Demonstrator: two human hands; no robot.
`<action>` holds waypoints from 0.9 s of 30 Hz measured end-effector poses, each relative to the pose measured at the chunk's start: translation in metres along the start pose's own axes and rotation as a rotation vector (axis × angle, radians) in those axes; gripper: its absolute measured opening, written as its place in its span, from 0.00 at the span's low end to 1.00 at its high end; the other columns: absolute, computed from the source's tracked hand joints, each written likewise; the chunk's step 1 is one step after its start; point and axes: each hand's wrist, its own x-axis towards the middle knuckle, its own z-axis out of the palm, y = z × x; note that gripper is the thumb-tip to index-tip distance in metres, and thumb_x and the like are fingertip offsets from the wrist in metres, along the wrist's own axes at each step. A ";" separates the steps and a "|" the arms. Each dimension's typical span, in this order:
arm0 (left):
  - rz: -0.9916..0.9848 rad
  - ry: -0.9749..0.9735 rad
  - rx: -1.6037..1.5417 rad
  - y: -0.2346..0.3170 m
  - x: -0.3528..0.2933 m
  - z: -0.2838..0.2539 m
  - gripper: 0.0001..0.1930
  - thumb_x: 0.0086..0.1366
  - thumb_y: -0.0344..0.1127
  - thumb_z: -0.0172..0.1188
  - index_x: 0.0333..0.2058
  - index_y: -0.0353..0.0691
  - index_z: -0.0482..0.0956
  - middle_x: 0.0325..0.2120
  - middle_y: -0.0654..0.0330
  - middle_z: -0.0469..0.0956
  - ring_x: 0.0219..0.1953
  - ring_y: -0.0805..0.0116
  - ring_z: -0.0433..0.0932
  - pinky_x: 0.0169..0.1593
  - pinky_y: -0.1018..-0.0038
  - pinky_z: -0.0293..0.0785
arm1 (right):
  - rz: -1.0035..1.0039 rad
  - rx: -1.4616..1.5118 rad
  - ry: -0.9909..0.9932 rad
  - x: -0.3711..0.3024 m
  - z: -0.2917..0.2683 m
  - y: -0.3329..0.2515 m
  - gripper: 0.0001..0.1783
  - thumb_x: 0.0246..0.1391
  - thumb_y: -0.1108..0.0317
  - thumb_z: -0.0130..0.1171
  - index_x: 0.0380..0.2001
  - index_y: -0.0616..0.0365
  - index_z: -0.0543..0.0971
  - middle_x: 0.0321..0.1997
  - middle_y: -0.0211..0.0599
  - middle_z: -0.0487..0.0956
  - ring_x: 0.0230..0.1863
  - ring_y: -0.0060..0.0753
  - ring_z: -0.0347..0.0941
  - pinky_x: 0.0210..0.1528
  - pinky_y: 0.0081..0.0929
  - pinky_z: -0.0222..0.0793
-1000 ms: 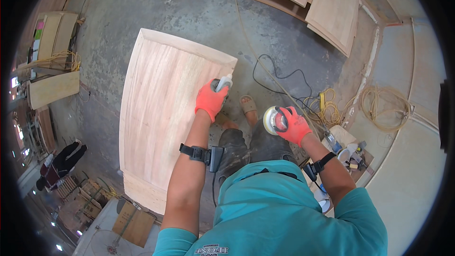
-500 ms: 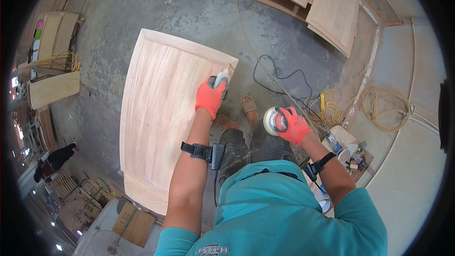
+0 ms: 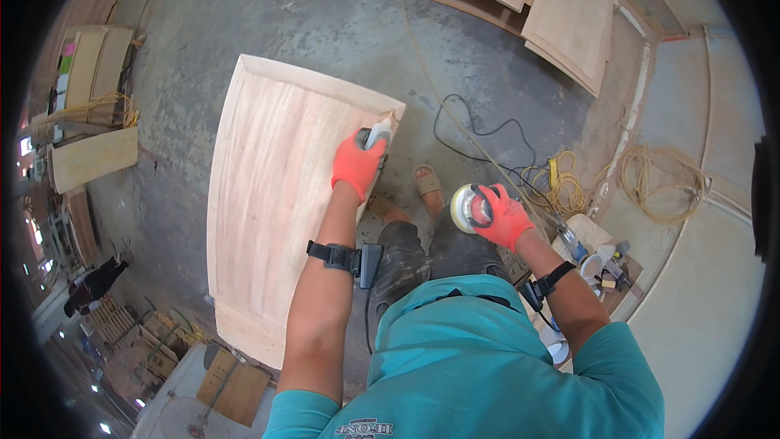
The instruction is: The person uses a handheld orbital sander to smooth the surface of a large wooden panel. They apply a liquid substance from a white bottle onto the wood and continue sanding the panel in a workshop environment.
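A large pale wooden panel [image 3: 272, 187] with a raised frame border stands to my left, its top face toward me. My left hand [image 3: 358, 166], in a red and grey glove, is closed around a small white squeeze bottle [image 3: 377, 133]. The bottle's tip points at the panel's far right corner; whether it touches the wood I cannot tell. In front of my right thigh, my right hand [image 3: 505, 219], gloved alike, grips a round sander [image 3: 465, 209] with its pale disc turned leftward, apart from the panel.
More wooden panels [image 3: 571, 20] stand at the far right. A black cable [image 3: 479, 132] and a yellow coiled cord [image 3: 561, 191] lie on the floor right of my feet. Tools and tubs [image 3: 597, 264] crowd a board at right. Boards [image 3: 96, 154] stand at left, with a person [image 3: 96, 284] beyond.
My left hand and the bottle have shifted very slightly left along with the panel's corner. The right hand with the sander stays put. The distant person at left has changed posture.
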 end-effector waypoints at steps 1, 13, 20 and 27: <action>-0.010 -0.009 -0.010 0.005 0.000 0.002 0.20 0.61 0.46 0.66 0.46 0.36 0.83 0.32 0.56 0.85 0.32 0.66 0.82 0.39 0.68 0.77 | 0.006 -0.009 -0.003 0.000 0.001 0.001 0.49 0.44 0.53 0.75 0.69 0.42 0.64 0.67 0.47 0.66 0.58 0.60 0.74 0.58 0.49 0.73; -0.004 0.009 0.087 0.017 -0.003 0.015 0.18 0.61 0.46 0.66 0.44 0.39 0.83 0.30 0.58 0.85 0.30 0.68 0.83 0.38 0.68 0.77 | 0.008 -0.016 -0.024 0.001 -0.001 0.010 0.49 0.45 0.51 0.74 0.70 0.41 0.63 0.68 0.49 0.64 0.58 0.60 0.75 0.59 0.48 0.74; 0.003 0.089 -0.290 -0.031 -0.019 -0.006 0.18 0.65 0.40 0.64 0.50 0.36 0.81 0.38 0.57 0.83 0.40 0.70 0.81 0.42 0.72 0.76 | -0.026 0.041 0.060 0.019 -0.016 -0.011 0.49 0.46 0.51 0.74 0.70 0.45 0.62 0.68 0.49 0.64 0.60 0.60 0.73 0.60 0.49 0.72; 0.050 0.192 -0.851 -0.108 -0.052 -0.071 0.17 0.73 0.43 0.58 0.50 0.34 0.75 0.29 0.56 0.79 0.25 0.70 0.76 0.28 0.73 0.71 | -0.223 -0.066 0.255 0.090 -0.080 -0.111 0.46 0.51 0.53 0.71 0.71 0.43 0.62 0.66 0.51 0.66 0.58 0.59 0.75 0.58 0.48 0.74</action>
